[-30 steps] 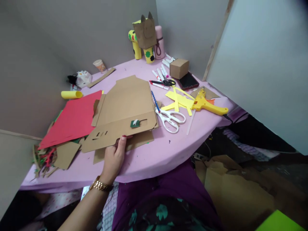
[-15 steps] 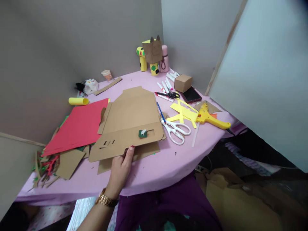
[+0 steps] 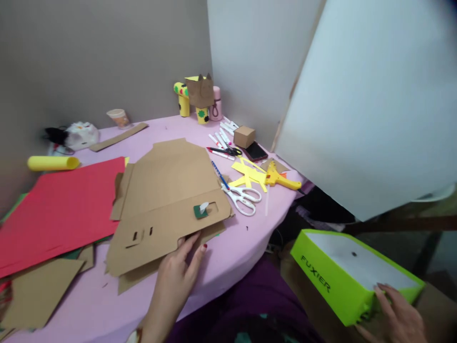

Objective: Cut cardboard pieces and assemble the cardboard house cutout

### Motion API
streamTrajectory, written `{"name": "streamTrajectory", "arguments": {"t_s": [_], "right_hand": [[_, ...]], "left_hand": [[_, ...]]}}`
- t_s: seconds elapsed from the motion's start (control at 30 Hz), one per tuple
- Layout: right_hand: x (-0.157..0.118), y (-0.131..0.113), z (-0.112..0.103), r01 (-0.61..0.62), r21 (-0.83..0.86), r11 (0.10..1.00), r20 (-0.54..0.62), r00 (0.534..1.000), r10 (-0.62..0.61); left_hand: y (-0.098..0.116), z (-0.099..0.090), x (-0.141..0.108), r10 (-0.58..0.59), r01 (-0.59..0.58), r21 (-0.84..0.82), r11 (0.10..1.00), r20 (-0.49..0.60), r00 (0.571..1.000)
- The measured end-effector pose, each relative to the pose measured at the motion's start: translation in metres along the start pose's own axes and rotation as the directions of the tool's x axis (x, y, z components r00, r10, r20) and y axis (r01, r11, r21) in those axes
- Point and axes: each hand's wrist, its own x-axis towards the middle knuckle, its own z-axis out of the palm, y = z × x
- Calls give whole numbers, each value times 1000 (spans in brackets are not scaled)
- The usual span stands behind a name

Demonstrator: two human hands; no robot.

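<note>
My left hand (image 3: 182, 267) rests at the front edge of a flattened cardboard piece (image 3: 171, 176), its fingertips partly under the edge and the thumb apart. That cardboard has cut slots and a small green patch. At the lower right, my right hand (image 3: 400, 314) grips the corner of a lime-green box lid (image 3: 317, 276) marked FUXIER, its white inside facing up. White-handled scissors (image 3: 244, 199) and a blue pencil (image 3: 220, 175) lie at the right side of the cardboard.
Red sheets (image 3: 71, 209) and cardboard scraps (image 3: 43, 290) lie left. A yellow glue gun (image 3: 280, 178), yellow strips (image 3: 250, 175), markers (image 3: 221, 139), a phone (image 3: 256, 151) and a small box (image 3: 244, 136) are right. A paper cup (image 3: 119, 118) stands at the back.
The view has turned right. My right hand has come into sight with the lime-green lid. My left hand's thumb has come off the cardboard's top, and its fingers have spread.
</note>
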Motion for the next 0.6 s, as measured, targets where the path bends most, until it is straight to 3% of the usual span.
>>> {"name": "streamTrajectory", "arguments": {"t_s": [0.13, 0.27, 0.33, 0.47, 0.6], "right_hand": [[15, -25, -30, 94, 17, 995, -124, 988, -91], [19, -43, -35, 197, 124, 973, -147, 973, -178], [19, -54, -32, 167, 189, 968, -156, 978, -138], [19, -70, -22, 117, 232, 966, -201, 977, -70], [19, -57, -13, 176, 105, 979, -186, 970, -155]], "left_hand": [[-5, 3, -10, 274, -254, 155, 955, -121, 954], [-5, 5, -20, 429, -404, 151, 902, -218, 877], [-5, 6, -24, 451, -434, 123, 892, -249, 857], [-7, 7, -28, 427, -417, 97, 904, -254, 868], [-9, 7, -25, 437, -420, 119, 900, -249, 865]]}}
